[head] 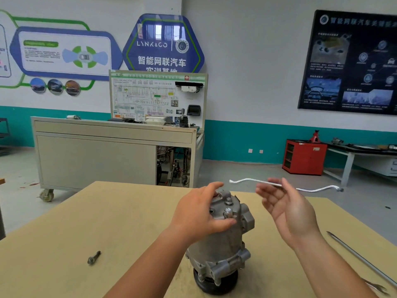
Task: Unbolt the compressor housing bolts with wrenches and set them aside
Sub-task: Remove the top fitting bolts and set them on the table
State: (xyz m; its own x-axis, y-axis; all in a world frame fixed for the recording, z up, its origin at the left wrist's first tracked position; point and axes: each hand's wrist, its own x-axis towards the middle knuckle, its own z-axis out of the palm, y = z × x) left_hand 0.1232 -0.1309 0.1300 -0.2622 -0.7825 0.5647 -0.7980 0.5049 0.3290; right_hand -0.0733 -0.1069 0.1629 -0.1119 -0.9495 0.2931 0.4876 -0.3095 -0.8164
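Left hand [199, 214] is cupping the top of the compressor [223, 244], standing mid-table; right hand [287, 209] is hovering just right of it, fingers loosely curled.
A pale bent bar [311, 189] is crossing behind those fingertips; whether it is pinched, I cannot tell. Two bolts [228, 202] are sitting in the housing top, a loose bolt [93, 257] lying near left. Bracing the body and seating the wrench [361, 259] squarely should be helping. The far sign [163, 45] is reading "LYNK&CO", "智能网联汽车".
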